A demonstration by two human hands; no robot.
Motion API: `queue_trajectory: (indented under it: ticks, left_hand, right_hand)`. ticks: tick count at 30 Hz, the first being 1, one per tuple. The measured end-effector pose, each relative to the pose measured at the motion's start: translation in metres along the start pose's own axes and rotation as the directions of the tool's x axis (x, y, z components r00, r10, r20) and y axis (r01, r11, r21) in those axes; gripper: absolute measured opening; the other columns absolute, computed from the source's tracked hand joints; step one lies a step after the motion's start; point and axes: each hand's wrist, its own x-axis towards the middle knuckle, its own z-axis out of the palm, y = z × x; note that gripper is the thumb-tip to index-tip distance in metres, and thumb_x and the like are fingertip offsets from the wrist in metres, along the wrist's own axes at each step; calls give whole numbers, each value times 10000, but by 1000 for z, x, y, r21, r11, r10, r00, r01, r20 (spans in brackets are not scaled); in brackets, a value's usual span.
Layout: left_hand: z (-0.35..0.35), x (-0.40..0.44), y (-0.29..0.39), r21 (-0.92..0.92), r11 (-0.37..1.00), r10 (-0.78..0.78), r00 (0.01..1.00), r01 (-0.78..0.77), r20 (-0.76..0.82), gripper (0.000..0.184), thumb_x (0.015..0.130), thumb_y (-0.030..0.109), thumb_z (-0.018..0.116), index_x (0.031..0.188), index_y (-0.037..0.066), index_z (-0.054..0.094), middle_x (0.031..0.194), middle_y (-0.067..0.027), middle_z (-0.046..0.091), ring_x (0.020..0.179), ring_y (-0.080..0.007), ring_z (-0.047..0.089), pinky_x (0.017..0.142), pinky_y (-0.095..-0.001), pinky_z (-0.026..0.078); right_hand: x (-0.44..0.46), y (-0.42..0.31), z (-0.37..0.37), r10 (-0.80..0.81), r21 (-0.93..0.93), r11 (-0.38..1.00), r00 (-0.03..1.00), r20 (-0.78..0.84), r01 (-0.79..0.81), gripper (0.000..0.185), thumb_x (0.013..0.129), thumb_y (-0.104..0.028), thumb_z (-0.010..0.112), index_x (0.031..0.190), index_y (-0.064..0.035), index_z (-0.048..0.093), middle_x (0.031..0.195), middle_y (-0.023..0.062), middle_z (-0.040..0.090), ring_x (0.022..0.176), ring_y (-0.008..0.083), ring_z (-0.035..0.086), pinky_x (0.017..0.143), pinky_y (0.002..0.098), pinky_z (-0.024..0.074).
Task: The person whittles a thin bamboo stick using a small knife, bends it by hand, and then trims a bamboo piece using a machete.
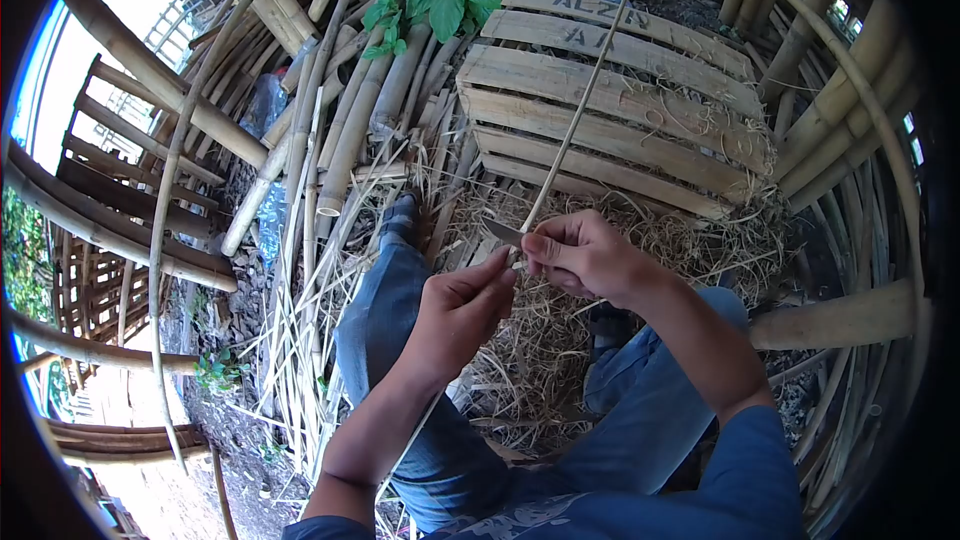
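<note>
Head view: left grip clamped on stick, fingertips together. Stick ran from there towards 1 o'clock, long axis crossing in front of crate. Right grip, at left one's 2 o'clock, closed round knife; blade lay by stick, tip towards 10 o'clock. Crate lettering began "AL"; rest unclear.

Both hands nearly meet, fingers pinched, elbows bent.
</note>
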Motion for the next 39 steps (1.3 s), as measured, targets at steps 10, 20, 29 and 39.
queue_trajectory:
  ticks: [10,20,29,39]
  left_hand:
    - [0,2,-10,92,985,147,989,-149,20,179,927,104,513,1016,-16,612,645,57,459,498,3,339,419,-170,251]
    - [-7,-1,-18,164,976,144,989,-140,-14,240,918,76,524,1122,-35,580,675,65,481,533,7,368,444,-161,277]
    - [-5,-7,-15,253,941,240,970,-224,-31,259,908,65,531,1120,-81,561,686,60,466,627,-12,376,534,-183,340]
    - [0,-6,-18,245,940,247,969,-237,-14,220,917,80,526,1076,-52,600,668,69,483,549,11,370,465,-165,281]
  right_hand:
    - [-1,-5,1,-39,-190,981,997,-61,27,293,867,-279,621,760,-6,630,511,-48,452,438,20,350,409,210,267]
    - [1,-14,-36,-55,-133,991,984,-169,33,317,877,-299,597,727,-20,607,511,-43,453,409,30,337,383,205,245]
    - [1,-17,-35,-79,-122,991,967,-241,51,332,863,-298,611,703,-8,588,507,-34,456,400,35,344,364,200,234]
    - [3,-17,-42,-73,-168,985,958,-276,27,350,875,-319,588,679,-29,576,457,-41,409,346,33,305,334,203,195]
